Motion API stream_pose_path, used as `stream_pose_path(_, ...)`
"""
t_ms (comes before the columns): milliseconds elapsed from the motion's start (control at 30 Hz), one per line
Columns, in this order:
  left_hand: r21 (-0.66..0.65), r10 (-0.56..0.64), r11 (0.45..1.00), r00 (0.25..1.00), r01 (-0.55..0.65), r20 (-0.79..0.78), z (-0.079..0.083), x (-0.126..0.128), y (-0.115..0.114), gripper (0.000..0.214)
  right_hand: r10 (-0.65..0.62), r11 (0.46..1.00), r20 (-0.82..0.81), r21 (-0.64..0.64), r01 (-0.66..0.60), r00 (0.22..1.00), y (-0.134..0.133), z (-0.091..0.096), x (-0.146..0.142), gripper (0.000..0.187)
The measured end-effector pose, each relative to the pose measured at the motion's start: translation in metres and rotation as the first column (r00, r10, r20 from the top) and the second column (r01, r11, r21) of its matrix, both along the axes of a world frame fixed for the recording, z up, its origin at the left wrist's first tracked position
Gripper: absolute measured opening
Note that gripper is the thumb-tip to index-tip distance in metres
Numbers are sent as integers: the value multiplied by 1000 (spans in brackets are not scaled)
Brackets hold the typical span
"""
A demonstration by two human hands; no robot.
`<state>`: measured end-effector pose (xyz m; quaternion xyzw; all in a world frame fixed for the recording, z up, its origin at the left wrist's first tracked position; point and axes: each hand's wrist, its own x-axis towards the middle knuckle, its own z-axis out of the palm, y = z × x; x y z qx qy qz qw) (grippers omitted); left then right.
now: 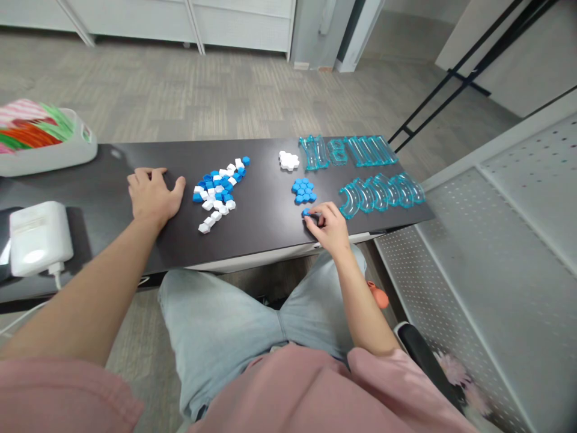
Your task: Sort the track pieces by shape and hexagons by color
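My left hand [154,195] rests on the dark table with its fingers spread, holding nothing. To its right lies a loose pile of blue and white hexagonal pieces [219,187]. My right hand [331,227] is near the table's front edge, its thumb and fingers closed round a single blue hexagonal piece [306,212]. Just beyond it, several blue hexagonal pieces form a flat cluster [303,190]. Farther back sits a smaller group of white hexagonal pieces [288,160]. Part of the held piece is hidden by my fingers.
Clear teal straight parts [370,150] lie in a row at the back right, with curved teal parts [382,193] in front. A white bin [54,157] of colourful items stands far left, near a white charger [40,237] with a cable. A perforated panel [473,258] borders the right.
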<state>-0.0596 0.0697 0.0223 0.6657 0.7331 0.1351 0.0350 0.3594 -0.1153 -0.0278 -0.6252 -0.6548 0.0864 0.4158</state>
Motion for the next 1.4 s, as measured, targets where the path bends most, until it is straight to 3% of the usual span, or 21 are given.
stream_pose_path(267, -1, 5, 1000, 1000, -5, 7, 0, 1, -1, 77, -50, 997, 51, -55, 53, 997, 2, 0, -2, 20)
stream_pose_path(500, -7, 0, 1000, 1000, 0, 15, 1, 1, -1, 76, -95, 991, 53, -88, 100, 994, 7, 2, -2, 17)
stream_pose_path(1400, -11, -9, 1000, 999, 9, 36, 1, 0, -1, 79, -118, 988, 35, -94, 121, 992, 13, 6, -5, 24)
